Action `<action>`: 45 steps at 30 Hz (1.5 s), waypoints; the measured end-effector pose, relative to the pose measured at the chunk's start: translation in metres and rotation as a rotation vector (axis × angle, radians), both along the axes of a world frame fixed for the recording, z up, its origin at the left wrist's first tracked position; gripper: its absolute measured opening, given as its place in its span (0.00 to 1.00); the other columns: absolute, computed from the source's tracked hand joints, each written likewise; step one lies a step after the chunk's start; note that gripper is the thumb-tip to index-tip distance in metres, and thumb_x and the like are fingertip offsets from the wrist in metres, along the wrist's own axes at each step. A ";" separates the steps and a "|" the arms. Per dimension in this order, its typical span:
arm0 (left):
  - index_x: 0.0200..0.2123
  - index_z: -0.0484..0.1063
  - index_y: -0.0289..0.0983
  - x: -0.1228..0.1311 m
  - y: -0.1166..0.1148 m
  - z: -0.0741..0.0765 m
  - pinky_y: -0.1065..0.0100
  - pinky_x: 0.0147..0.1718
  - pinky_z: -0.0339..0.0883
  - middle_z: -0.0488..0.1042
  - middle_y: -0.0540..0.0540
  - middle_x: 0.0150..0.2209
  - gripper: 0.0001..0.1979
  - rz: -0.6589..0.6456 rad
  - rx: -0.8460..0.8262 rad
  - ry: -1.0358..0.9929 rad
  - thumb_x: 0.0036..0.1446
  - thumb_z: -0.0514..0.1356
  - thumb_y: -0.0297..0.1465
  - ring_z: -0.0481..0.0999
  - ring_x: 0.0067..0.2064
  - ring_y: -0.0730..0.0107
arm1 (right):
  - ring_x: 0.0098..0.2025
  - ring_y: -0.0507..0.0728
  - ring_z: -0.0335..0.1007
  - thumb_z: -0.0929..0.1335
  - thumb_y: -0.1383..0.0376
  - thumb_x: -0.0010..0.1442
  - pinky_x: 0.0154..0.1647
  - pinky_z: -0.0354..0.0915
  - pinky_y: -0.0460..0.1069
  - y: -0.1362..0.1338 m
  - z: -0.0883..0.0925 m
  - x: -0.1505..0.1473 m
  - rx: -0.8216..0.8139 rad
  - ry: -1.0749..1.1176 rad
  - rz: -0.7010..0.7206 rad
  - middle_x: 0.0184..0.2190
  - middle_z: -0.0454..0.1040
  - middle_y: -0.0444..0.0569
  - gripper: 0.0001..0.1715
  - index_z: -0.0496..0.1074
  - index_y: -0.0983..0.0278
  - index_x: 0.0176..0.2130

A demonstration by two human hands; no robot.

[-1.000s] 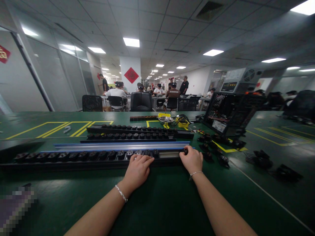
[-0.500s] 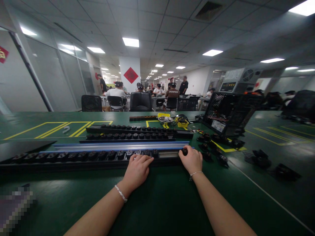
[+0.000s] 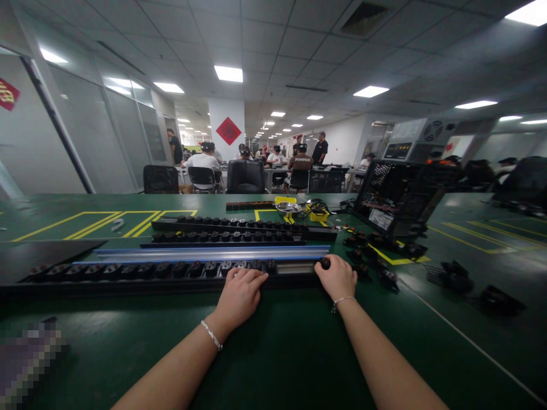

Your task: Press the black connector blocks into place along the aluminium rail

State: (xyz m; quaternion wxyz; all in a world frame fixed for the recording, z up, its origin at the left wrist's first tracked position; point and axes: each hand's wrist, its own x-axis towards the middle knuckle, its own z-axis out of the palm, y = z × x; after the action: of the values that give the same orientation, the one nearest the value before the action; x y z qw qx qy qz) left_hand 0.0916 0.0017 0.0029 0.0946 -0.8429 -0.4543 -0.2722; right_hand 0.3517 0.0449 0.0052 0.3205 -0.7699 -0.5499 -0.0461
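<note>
A long black power strip (image 3: 141, 280) with a row of round black socket modules (image 3: 162, 269) lies across the green table before me. My left hand (image 3: 241, 291) grips its front edge, fingers closed over the modules near the right end of the row. Right of those modules, a bare section of the channel (image 3: 294, 267) shows pale metal. At the strip's right end my right hand (image 3: 337, 278) is closed on a black round socket module (image 3: 325, 263). The fingers hide most of that piece, and I cannot tell whether it touches the channel.
Behind the strip lies a blue-edged metal profile (image 3: 213, 252), then further module-filled strips (image 3: 239, 223). Loose black modules (image 3: 384, 276) are scattered to the right, near an open computer case (image 3: 397, 196). A steel bowl (image 3: 288, 208) stands at the back. People sit beyond the table.
My right hand has shifted slightly to the right with the black module. My left hand keeps its place on the strip. The view has moved a little.
</note>
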 end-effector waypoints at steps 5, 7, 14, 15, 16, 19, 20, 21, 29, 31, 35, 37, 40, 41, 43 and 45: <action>0.49 0.68 0.44 0.000 0.000 0.000 0.55 0.50 0.52 0.73 0.47 0.46 0.19 -0.005 -0.002 0.000 0.55 0.52 0.26 0.67 0.46 0.64 | 0.51 0.60 0.60 0.62 0.57 0.51 0.51 0.55 0.54 0.001 -0.001 0.004 -0.015 0.024 -0.001 0.48 0.69 0.51 0.21 0.69 0.62 0.43; 0.49 0.68 0.45 0.000 0.000 -0.001 0.55 0.50 0.52 0.72 0.47 0.46 0.19 -0.004 0.002 0.000 0.55 0.52 0.26 0.67 0.46 0.64 | 0.54 0.61 0.57 0.62 0.56 0.50 0.52 0.54 0.55 0.001 -0.001 0.003 -0.015 0.014 -0.037 0.51 0.66 0.52 0.23 0.69 0.62 0.45; 0.49 0.68 0.44 0.000 0.001 0.000 0.56 0.50 0.54 0.72 0.47 0.46 0.19 -0.008 0.002 0.003 0.54 0.52 0.26 0.67 0.47 0.64 | 0.58 0.65 0.51 0.62 0.51 0.50 0.55 0.52 0.58 0.001 -0.001 0.003 -0.043 0.016 -0.097 0.51 0.67 0.54 0.31 0.66 0.64 0.50; 0.49 0.68 0.44 0.000 0.001 -0.001 0.56 0.50 0.55 0.72 0.47 0.46 0.19 -0.011 0.001 0.004 0.54 0.52 0.25 0.67 0.47 0.65 | 0.57 0.65 0.52 0.62 0.52 0.50 0.54 0.52 0.58 0.001 -0.002 0.003 -0.039 0.018 -0.092 0.51 0.67 0.54 0.31 0.66 0.64 0.50; 0.50 0.68 0.44 0.000 0.001 -0.001 0.57 0.49 0.55 0.72 0.47 0.46 0.19 -0.014 0.000 0.004 0.54 0.52 0.25 0.67 0.47 0.65 | 0.56 0.65 0.53 0.62 0.52 0.50 0.54 0.53 0.57 0.002 -0.002 0.004 -0.035 0.019 -0.086 0.50 0.67 0.55 0.31 0.66 0.65 0.50; 0.51 0.67 0.43 -0.001 0.002 -0.002 0.59 0.48 0.58 0.72 0.47 0.46 0.20 -0.024 -0.014 0.012 0.54 0.52 0.25 0.67 0.47 0.65 | 0.54 0.63 0.56 0.62 0.53 0.50 0.54 0.53 0.55 0.004 -0.004 0.007 -0.028 0.020 -0.054 0.49 0.68 0.56 0.30 0.67 0.66 0.49; 0.51 0.67 0.42 -0.001 0.002 -0.002 0.59 0.48 0.59 0.72 0.47 0.46 0.20 -0.025 -0.020 0.015 0.54 0.52 0.25 0.67 0.47 0.65 | 0.54 0.63 0.57 0.62 0.54 0.50 0.54 0.53 0.55 0.005 -0.005 0.008 -0.027 0.021 -0.045 0.48 0.68 0.56 0.29 0.67 0.67 0.49; 0.51 0.67 0.42 -0.001 0.002 -0.002 0.59 0.48 0.59 0.72 0.46 0.47 0.20 -0.026 -0.026 0.017 0.54 0.52 0.25 0.67 0.47 0.64 | 0.53 0.62 0.57 0.62 0.54 0.50 0.54 0.53 0.55 0.006 -0.005 0.009 -0.026 0.024 -0.041 0.48 0.68 0.56 0.29 0.67 0.67 0.48; 0.52 0.66 0.42 -0.002 0.002 -0.002 0.58 0.48 0.60 0.71 0.45 0.47 0.21 -0.040 -0.034 0.017 0.54 0.52 0.24 0.66 0.47 0.63 | 0.53 0.61 0.58 0.62 0.56 0.51 0.53 0.54 0.53 0.007 -0.006 0.012 -0.030 0.059 -0.039 0.48 0.68 0.55 0.27 0.67 0.65 0.48; 0.52 0.66 0.42 -0.002 0.002 -0.002 0.58 0.48 0.60 0.71 0.45 0.47 0.22 -0.042 -0.033 0.018 0.54 0.52 0.24 0.66 0.47 0.63 | 0.52 0.61 0.59 0.62 0.57 0.51 0.52 0.54 0.53 0.007 -0.007 0.014 -0.024 0.065 -0.032 0.48 0.68 0.55 0.26 0.67 0.65 0.48; 0.52 0.66 0.42 -0.002 0.002 -0.003 0.58 0.48 0.60 0.71 0.46 0.47 0.21 -0.042 -0.026 0.019 0.54 0.52 0.24 0.66 0.47 0.63 | 0.52 0.61 0.60 0.62 0.58 0.51 0.52 0.55 0.53 0.008 -0.008 0.016 -0.010 0.068 -0.018 0.48 0.68 0.54 0.25 0.68 0.65 0.47; 0.52 0.66 0.42 -0.002 0.002 -0.003 0.58 0.48 0.60 0.71 0.46 0.47 0.21 -0.043 -0.022 0.018 0.54 0.52 0.24 0.66 0.47 0.63 | 0.51 0.61 0.60 0.61 0.58 0.51 0.52 0.55 0.53 0.008 -0.007 0.016 -0.010 0.070 -0.014 0.48 0.69 0.54 0.25 0.69 0.64 0.47; 0.52 0.66 0.42 -0.002 0.003 -0.002 0.58 0.47 0.61 0.71 0.46 0.47 0.21 -0.038 -0.032 0.019 0.54 0.52 0.24 0.66 0.47 0.63 | 0.50 0.61 0.61 0.61 0.58 0.51 0.50 0.57 0.53 0.006 -0.004 0.017 -0.027 0.082 -0.035 0.48 0.69 0.54 0.25 0.69 0.63 0.47; 0.52 0.66 0.42 -0.002 0.003 -0.002 0.58 0.47 0.61 0.71 0.46 0.47 0.21 -0.036 -0.036 0.020 0.54 0.52 0.24 0.66 0.47 0.63 | 0.50 0.62 0.61 0.61 0.57 0.51 0.50 0.57 0.54 0.006 -0.003 0.017 -0.035 0.089 -0.048 0.48 0.69 0.53 0.25 0.69 0.62 0.47; 0.52 0.66 0.42 -0.001 0.002 -0.002 0.58 0.47 0.61 0.71 0.46 0.47 0.22 -0.033 -0.041 0.020 0.54 0.53 0.24 0.66 0.47 0.63 | 0.50 0.62 0.62 0.62 0.57 0.51 0.49 0.58 0.54 0.005 -0.002 0.018 -0.045 0.100 -0.064 0.48 0.69 0.54 0.26 0.69 0.62 0.48; 0.52 0.66 0.42 -0.001 0.002 -0.002 0.58 0.47 0.61 0.71 0.45 0.47 0.21 -0.032 -0.040 0.020 0.54 0.53 0.24 0.66 0.47 0.63 | 0.49 0.61 0.63 0.62 0.57 0.51 0.50 0.58 0.53 0.005 -0.002 0.019 -0.036 0.105 -0.048 0.47 0.70 0.54 0.26 0.68 0.64 0.48</action>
State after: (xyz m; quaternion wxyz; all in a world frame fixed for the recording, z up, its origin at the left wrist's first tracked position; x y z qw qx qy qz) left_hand 0.0905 0.0037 0.0013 0.0781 -0.8546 -0.4449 -0.2560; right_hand 0.3704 0.0498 0.0035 0.3339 -0.7898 -0.5145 -0.0037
